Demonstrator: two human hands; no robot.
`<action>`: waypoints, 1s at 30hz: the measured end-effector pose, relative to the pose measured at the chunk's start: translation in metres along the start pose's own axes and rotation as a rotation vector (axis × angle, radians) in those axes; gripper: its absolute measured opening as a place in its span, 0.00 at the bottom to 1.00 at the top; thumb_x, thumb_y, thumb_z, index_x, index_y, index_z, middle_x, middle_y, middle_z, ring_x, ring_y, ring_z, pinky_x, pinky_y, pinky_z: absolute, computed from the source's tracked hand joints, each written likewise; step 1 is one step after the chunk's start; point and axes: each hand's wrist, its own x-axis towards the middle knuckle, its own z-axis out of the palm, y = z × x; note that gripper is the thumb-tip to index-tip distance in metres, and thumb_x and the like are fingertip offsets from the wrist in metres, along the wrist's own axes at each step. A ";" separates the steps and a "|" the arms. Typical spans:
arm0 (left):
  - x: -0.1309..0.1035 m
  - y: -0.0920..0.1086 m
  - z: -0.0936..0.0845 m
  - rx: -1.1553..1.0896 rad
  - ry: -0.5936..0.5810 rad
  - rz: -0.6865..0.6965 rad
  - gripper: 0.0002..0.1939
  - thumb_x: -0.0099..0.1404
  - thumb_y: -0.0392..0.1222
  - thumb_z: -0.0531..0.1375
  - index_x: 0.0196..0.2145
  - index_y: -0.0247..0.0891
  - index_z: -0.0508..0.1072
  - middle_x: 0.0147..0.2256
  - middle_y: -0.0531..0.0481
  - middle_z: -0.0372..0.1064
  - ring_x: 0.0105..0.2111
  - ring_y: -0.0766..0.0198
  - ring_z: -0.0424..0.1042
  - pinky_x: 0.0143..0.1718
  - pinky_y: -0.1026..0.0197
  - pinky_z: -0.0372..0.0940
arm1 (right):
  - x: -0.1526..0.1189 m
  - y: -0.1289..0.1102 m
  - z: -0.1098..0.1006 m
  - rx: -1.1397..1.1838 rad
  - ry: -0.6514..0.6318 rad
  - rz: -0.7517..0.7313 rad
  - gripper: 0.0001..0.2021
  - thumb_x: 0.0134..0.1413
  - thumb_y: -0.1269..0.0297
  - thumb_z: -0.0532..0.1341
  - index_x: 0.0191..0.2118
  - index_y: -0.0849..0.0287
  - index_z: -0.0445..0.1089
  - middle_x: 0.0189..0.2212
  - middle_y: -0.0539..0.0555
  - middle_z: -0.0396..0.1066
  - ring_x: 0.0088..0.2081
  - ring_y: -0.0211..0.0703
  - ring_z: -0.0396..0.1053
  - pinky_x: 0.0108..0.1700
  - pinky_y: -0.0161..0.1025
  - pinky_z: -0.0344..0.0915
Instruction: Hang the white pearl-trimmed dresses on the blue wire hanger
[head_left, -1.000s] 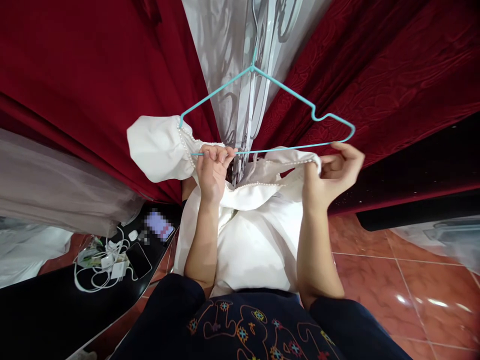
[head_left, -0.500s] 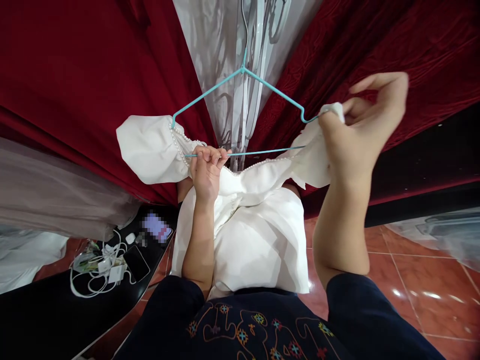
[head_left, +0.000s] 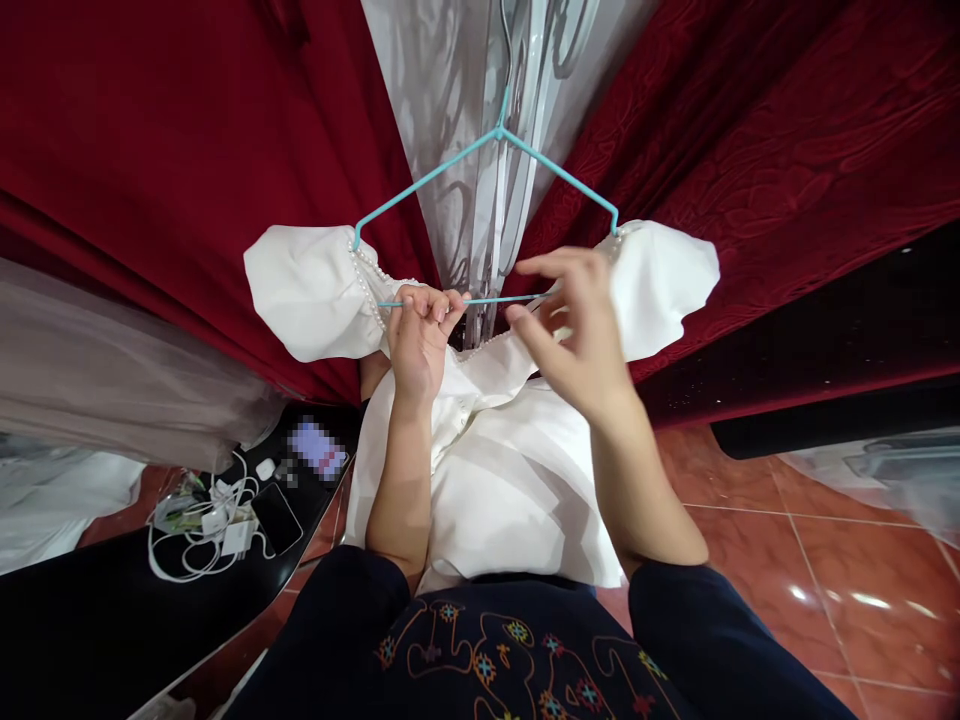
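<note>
A white dress [head_left: 517,470] with puffed sleeves and pearl-like trim along its neckline lies across my lap. Its two shoulders hang on a thin light-blue hanger [head_left: 427,183], one at each notched end. My left hand [head_left: 421,335] is closed around the hanger's lower bar, near the left sleeve [head_left: 300,290]. Slightly blurred, my right hand [head_left: 577,335] is in front of the bar's right part, beside the right sleeve [head_left: 667,285]. Its fingers are spread apart and appear to hold nothing. The bar's right end is hidden behind this hand.
Red drapery [head_left: 187,130] hangs on both sides, with several white hangers [head_left: 517,150] between. On a black bench [head_left: 97,620] at the left lie a phone [head_left: 276,518], tangled white cables [head_left: 195,565] and another lit phone [head_left: 319,448]. Red floor tiles [head_left: 825,560] show at the right.
My right hand has let go of the dress's right shoulder and moved left and down toward the bar. That shoulder now sits on the hanger's right end. My left hand stays on the bar.
</note>
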 end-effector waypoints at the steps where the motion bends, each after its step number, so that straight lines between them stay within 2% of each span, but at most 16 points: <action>1: -0.001 0.000 -0.001 0.004 0.003 -0.012 0.23 0.74 0.60 0.65 0.34 0.43 0.62 0.32 0.55 0.64 0.43 0.64 0.79 0.63 0.52 0.74 | -0.003 0.007 0.008 -0.001 -0.060 0.021 0.16 0.68 0.49 0.66 0.54 0.52 0.75 0.48 0.54 0.70 0.31 0.32 0.63 0.32 0.37 0.66; 4: -0.006 -0.001 -0.008 0.051 -0.002 -0.076 0.19 0.76 0.62 0.62 0.41 0.43 0.70 0.42 0.49 0.77 0.51 0.60 0.82 0.61 0.54 0.75 | -0.010 0.024 0.028 -0.014 -0.005 0.041 0.16 0.72 0.48 0.62 0.49 0.55 0.76 0.41 0.52 0.71 0.32 0.34 0.64 0.33 0.37 0.65; 6: -0.011 0.002 -0.013 0.130 -0.055 -0.168 0.22 0.76 0.65 0.60 0.48 0.43 0.75 0.50 0.45 0.81 0.51 0.57 0.84 0.58 0.53 0.76 | -0.011 0.029 0.034 -0.023 0.086 0.032 0.16 0.73 0.48 0.60 0.48 0.54 0.77 0.39 0.53 0.71 0.34 0.35 0.65 0.34 0.37 0.65; 8: -0.017 0.010 -0.015 0.269 -0.166 -0.306 0.25 0.75 0.66 0.61 0.51 0.41 0.79 0.49 0.42 0.83 0.46 0.55 0.85 0.52 0.53 0.78 | -0.011 0.029 0.037 -0.002 0.119 0.019 0.15 0.74 0.49 0.59 0.48 0.53 0.78 0.39 0.53 0.72 0.34 0.36 0.65 0.33 0.37 0.64; 10: -0.022 0.023 -0.012 0.415 -0.225 -0.321 0.22 0.75 0.62 0.63 0.47 0.40 0.82 0.43 0.42 0.84 0.41 0.56 0.85 0.47 0.54 0.79 | -0.010 0.029 0.038 0.021 0.127 0.011 0.15 0.74 0.50 0.60 0.47 0.53 0.79 0.38 0.53 0.72 0.33 0.36 0.66 0.32 0.37 0.63; 11: -0.023 0.030 -0.008 0.475 -0.197 -0.237 0.19 0.76 0.59 0.63 0.45 0.41 0.83 0.41 0.44 0.84 0.40 0.57 0.84 0.46 0.55 0.79 | -0.009 0.029 0.038 0.024 0.129 0.009 0.14 0.74 0.50 0.60 0.47 0.53 0.79 0.38 0.53 0.72 0.33 0.36 0.66 0.32 0.37 0.63; 12: -0.023 0.037 -0.005 0.519 -0.125 -0.084 0.15 0.77 0.55 0.63 0.44 0.42 0.83 0.40 0.46 0.83 0.40 0.59 0.83 0.46 0.55 0.79 | -0.009 0.029 0.037 0.021 0.131 0.009 0.14 0.74 0.50 0.60 0.47 0.53 0.79 0.38 0.52 0.72 0.33 0.36 0.65 0.32 0.37 0.63; 15: -0.011 0.054 -0.004 0.646 0.136 0.524 0.04 0.75 0.44 0.67 0.42 0.44 0.82 0.43 0.50 0.80 0.48 0.59 0.79 0.61 0.49 0.74 | -0.008 0.032 0.035 0.007 0.132 0.006 0.15 0.74 0.50 0.60 0.45 0.54 0.79 0.37 0.52 0.72 0.33 0.35 0.65 0.32 0.37 0.63; 16: -0.003 0.057 -0.008 0.720 0.180 0.684 0.03 0.73 0.41 0.68 0.44 0.44 0.82 0.46 0.50 0.78 0.54 0.58 0.77 0.69 0.46 0.68 | -0.008 0.033 0.033 0.010 0.132 -0.001 0.14 0.74 0.51 0.60 0.45 0.54 0.80 0.36 0.52 0.72 0.32 0.35 0.64 0.32 0.37 0.62; 17: 0.006 0.059 -0.013 0.814 0.203 0.779 0.05 0.72 0.40 0.69 0.46 0.44 0.82 0.50 0.49 0.77 0.60 0.56 0.73 0.75 0.43 0.59 | -0.008 0.033 0.032 0.015 0.133 -0.010 0.14 0.74 0.52 0.61 0.44 0.54 0.80 0.36 0.51 0.72 0.32 0.35 0.64 0.32 0.37 0.62; 18: 0.015 0.059 -0.020 0.930 0.204 0.808 0.11 0.71 0.39 0.70 0.50 0.43 0.81 0.55 0.46 0.75 0.64 0.53 0.68 0.79 0.40 0.51 | -0.008 0.033 0.031 0.019 0.135 -0.018 0.13 0.73 0.53 0.61 0.44 0.54 0.80 0.36 0.51 0.73 0.32 0.35 0.63 0.32 0.37 0.62; 19: 0.024 0.059 -0.027 1.011 0.180 0.806 0.15 0.68 0.38 0.70 0.53 0.42 0.80 0.57 0.45 0.74 0.66 0.50 0.66 0.80 0.39 0.48 | -0.008 0.033 0.031 0.020 0.136 -0.024 0.13 0.73 0.54 0.61 0.44 0.54 0.80 0.36 0.51 0.73 0.31 0.34 0.63 0.32 0.37 0.62; 23: 0.047 0.055 -0.044 1.145 0.111 0.527 0.24 0.63 0.32 0.69 0.56 0.45 0.78 0.59 0.47 0.75 0.72 0.46 0.59 0.80 0.38 0.43 | -0.009 0.033 0.032 0.001 0.161 -0.030 0.13 0.74 0.54 0.61 0.44 0.55 0.80 0.36 0.52 0.74 0.33 0.35 0.66 0.34 0.37 0.64; 25: 0.050 0.054 -0.044 1.139 0.074 0.479 0.21 0.64 0.30 0.64 0.54 0.44 0.80 0.56 0.48 0.77 0.67 0.48 0.66 0.77 0.41 0.51 | -0.009 0.034 0.032 -0.019 0.175 -0.022 0.15 0.74 0.53 0.60 0.44 0.55 0.80 0.36 0.52 0.75 0.33 0.36 0.67 0.34 0.38 0.64; 27: 0.052 0.056 -0.044 1.084 0.066 0.471 0.18 0.68 0.29 0.58 0.49 0.42 0.82 0.50 0.48 0.80 0.56 0.53 0.74 0.68 0.46 0.63 | -0.007 0.037 0.030 -0.043 0.183 -0.009 0.16 0.73 0.51 0.60 0.44 0.55 0.80 0.36 0.52 0.75 0.32 0.35 0.66 0.32 0.37 0.62; 30: 0.061 0.063 -0.059 0.950 0.155 0.423 0.13 0.72 0.32 0.57 0.43 0.41 0.82 0.42 0.52 0.81 0.45 0.58 0.76 0.54 0.52 0.68 | -0.005 0.042 0.022 -0.065 0.198 -0.014 0.16 0.73 0.50 0.61 0.43 0.55 0.81 0.36 0.53 0.75 0.32 0.35 0.66 0.32 0.38 0.62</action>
